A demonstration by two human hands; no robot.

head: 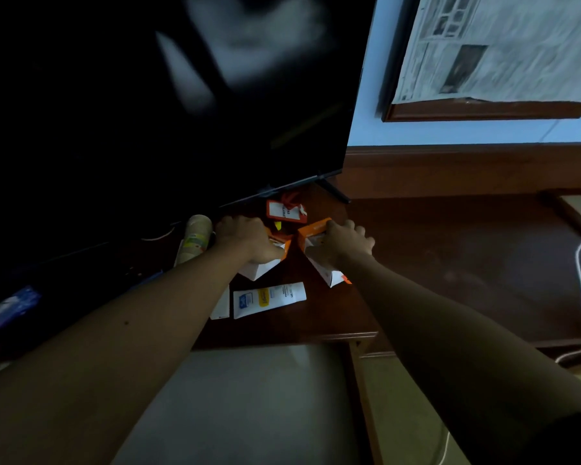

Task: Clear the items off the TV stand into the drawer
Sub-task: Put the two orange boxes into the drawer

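Head view: a dim room, with a dark wooden surface (450, 250) under a black TV (148, 112) and a framed picture (497, 55) on the wall up beyond the right hand. The left hand (249, 241) grips an orange and white box (275, 253), fingers curled over its top. The right hand (341, 243) grips a second orange box (311, 233), just beside the first. Beyond both hands, near the TV foot, lies an orange tag (284, 209). Left of the left hand lies a can (195, 239) on its side. Nearer than the hands, towards the wrists, rest white tubes (269, 298). Below the forearms the drawer (249, 397) stands pulled out, its pale bottom showing nothing inside. So clearing looks barely begun: two boxes are in hand, nothing stowed, and the tag, can and tubes remain.
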